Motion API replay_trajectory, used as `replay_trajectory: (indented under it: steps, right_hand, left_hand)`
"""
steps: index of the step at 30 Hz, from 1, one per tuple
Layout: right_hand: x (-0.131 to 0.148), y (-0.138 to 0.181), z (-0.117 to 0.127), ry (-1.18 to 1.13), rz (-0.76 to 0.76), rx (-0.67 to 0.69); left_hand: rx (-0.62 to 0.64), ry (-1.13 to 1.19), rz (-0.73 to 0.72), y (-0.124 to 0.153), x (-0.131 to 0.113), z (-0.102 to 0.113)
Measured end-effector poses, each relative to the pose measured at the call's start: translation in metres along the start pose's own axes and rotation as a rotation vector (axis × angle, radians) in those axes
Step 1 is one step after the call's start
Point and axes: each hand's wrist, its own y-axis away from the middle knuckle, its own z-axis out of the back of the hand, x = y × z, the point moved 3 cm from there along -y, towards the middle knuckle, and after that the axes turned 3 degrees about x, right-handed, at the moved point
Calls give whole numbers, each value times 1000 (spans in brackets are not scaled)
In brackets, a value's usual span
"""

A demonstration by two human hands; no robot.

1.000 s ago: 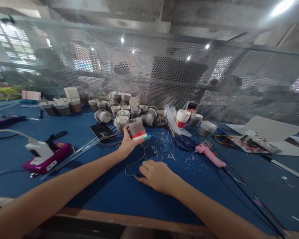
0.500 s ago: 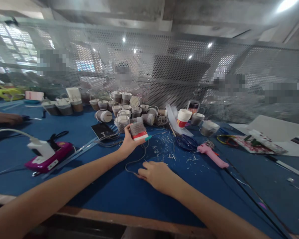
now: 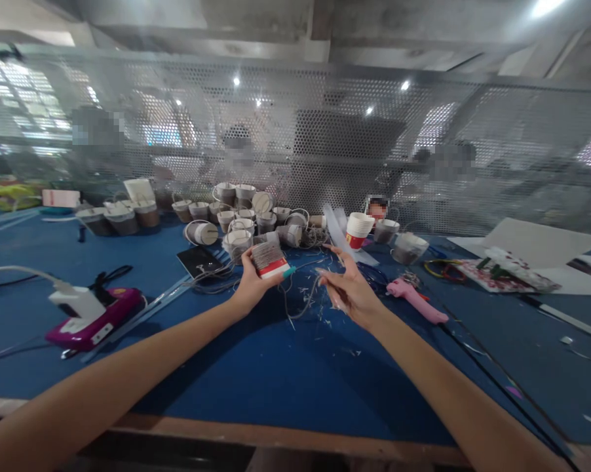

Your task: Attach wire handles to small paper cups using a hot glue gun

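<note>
My left hand [image 3: 249,283] is closed around a small paper cup [image 3: 270,259] with a red and white band, held above the blue table [image 3: 256,367]. A thin grey wire [image 3: 300,303] hangs in a loop from the cup. My right hand [image 3: 350,290] is raised off the table just right of the cup, thumb and fingers pinching the wire's other end. Beyond the hands stands a cluster of similar wired cups [image 3: 249,219].
A magenta tool with a white plug [image 3: 92,314] lies at the left, a pink glue gun [image 3: 416,298] at the right. A black phone [image 3: 200,260], a red and white cup [image 3: 358,231], wire scraps and white sheets [image 3: 531,252] lie about. A perforated metal screen [image 3: 325,144] backs the table.
My right hand has lifted off the table and risen toward the cup, taking the wire up with it. The left hand kept the cup nearly still.
</note>
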Motion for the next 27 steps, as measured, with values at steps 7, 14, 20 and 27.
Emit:
replay_trajectory:
  steps: [7, 14, 20, 27]
  right_hand:
    - [4, -1, 2, -337, -199, 57]
    - [10, 0, 9, -396, -156, -19]
    - [11, -1, 10, -374, -50, 127]
    - [-4, -13, 28, -96, 112, -119]
  left_hand:
    - [9, 10, 12, 2, -1, -1]
    - [7, -1, 18, 1, 0, -1]
    - [11, -8, 1, 0, 2, -1]
    - [48, 28, 34, 3, -1, -3]
